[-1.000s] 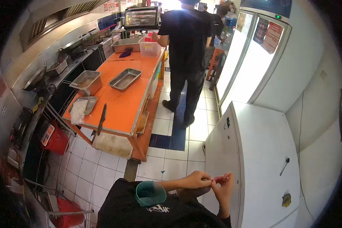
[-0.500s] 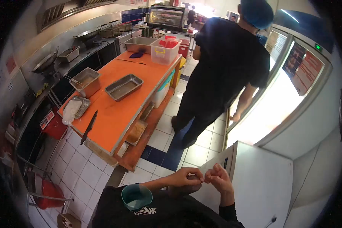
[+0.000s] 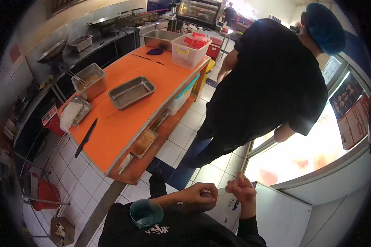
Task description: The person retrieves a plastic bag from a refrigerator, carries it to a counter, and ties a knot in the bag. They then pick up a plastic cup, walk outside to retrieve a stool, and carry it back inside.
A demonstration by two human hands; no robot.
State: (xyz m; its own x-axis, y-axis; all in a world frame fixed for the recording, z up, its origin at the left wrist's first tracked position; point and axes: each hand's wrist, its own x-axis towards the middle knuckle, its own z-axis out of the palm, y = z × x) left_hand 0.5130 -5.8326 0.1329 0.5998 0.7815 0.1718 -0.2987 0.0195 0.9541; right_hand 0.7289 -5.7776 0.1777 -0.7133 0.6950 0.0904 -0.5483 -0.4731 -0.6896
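Observation:
My left hand (image 3: 200, 192) is in front of my body, its fingers curled with thumb and forefinger close together. A dark brownish rounded shape shows just under it, and I cannot tell what the fingers hold. To its right, my right hand (image 3: 241, 189) is raised, with its fingers bent in and closed. A small gap separates the two hands. Over my left forearm and black top appears a teal, see-through cup-like thing (image 3: 146, 214).
A co-worker (image 3: 272, 82) in black with a blue hair cover stands ahead, beside a lit glass-fronted cabinet (image 3: 305, 152). On the orange table (image 3: 123, 127) are a knife (image 3: 86, 137), a metal tray (image 3: 132, 92) and a plastic tub (image 3: 189, 51). A white surface (image 3: 280, 216) lies at right.
The view has shifted, and the table's near end now sits further left. The co-worker looks larger and further right, by the lit cabinet. My hands stay close together, fingers still curled.

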